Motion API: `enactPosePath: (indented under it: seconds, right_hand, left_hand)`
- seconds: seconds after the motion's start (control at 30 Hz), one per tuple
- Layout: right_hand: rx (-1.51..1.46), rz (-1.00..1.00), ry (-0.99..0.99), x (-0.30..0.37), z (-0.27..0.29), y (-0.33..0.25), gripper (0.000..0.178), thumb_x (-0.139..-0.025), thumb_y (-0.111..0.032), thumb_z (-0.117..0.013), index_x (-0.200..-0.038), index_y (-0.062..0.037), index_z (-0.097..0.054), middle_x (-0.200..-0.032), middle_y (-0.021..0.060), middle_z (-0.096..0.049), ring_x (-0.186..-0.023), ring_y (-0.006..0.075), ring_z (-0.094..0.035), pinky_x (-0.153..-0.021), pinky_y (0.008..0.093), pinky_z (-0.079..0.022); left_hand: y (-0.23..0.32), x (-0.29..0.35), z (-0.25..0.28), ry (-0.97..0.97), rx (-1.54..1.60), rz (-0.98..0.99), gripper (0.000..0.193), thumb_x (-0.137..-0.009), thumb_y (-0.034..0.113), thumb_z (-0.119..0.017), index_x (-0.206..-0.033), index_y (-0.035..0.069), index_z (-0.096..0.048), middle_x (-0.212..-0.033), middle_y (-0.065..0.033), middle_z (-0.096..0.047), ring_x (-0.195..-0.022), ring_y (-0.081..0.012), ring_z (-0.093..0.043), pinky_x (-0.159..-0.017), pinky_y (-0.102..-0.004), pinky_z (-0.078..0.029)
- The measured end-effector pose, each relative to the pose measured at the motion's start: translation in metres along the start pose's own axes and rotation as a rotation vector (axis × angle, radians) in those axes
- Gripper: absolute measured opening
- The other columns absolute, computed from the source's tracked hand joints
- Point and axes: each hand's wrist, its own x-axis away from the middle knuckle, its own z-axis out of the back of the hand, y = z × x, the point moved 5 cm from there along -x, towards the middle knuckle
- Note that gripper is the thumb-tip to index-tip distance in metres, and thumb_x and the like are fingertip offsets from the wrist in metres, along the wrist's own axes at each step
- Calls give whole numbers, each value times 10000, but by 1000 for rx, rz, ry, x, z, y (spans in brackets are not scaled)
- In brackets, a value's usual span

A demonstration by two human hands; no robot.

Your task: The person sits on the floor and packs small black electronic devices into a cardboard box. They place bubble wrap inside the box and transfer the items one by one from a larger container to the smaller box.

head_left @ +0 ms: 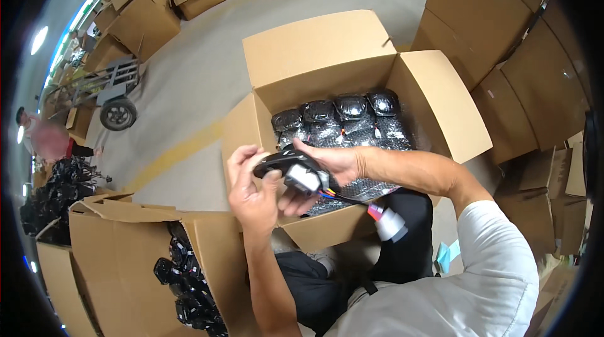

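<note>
Glossy black lamp unit (290, 164) between left hand (251, 193), right hand (327, 167)

Warehouse floor crowded with cartons

Grey concrete floor (207, 66) with a yellow line (182, 148); stacked cardboard boxes (503, 41) far right, more far left, a wheeled cart (107, 95) left, bright ceiling lights (39, 38).

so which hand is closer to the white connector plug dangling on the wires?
Right. The right hand grips the black lamp unit on the side where the wires run down to the white plug; the left hand holds the unit's far end, farther from the plug.
</note>
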Motion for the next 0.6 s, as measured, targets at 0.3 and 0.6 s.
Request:
enactPosePath:
  seconds: [0.3,0.6]
  right_hand:
    - [283,453,682,61,115,-73,451,-993,-314,-677,-1305,1,-593,-1194,97,-704,-1050,202,-693,-936,385,-576]
    - [731,149,1190,111,291,24,535,-921,-309,-749,-1341,-24,-579,-1179,113,-692,-1012,207,-675,-912,365,-547]
  left_hand:
    - [-22,7,32,240,-64,439,582,-967,128,-708,-1459,-20,-435,-1332,-152,-579,-1119,-195,-625,-923,-299,-528]
    - [53,110,61,-23,-124,345,242,-932,136,-719,-1119,-6,-658,-1090,-133,-694,-1034,-231,-670,-881,-324,-527]
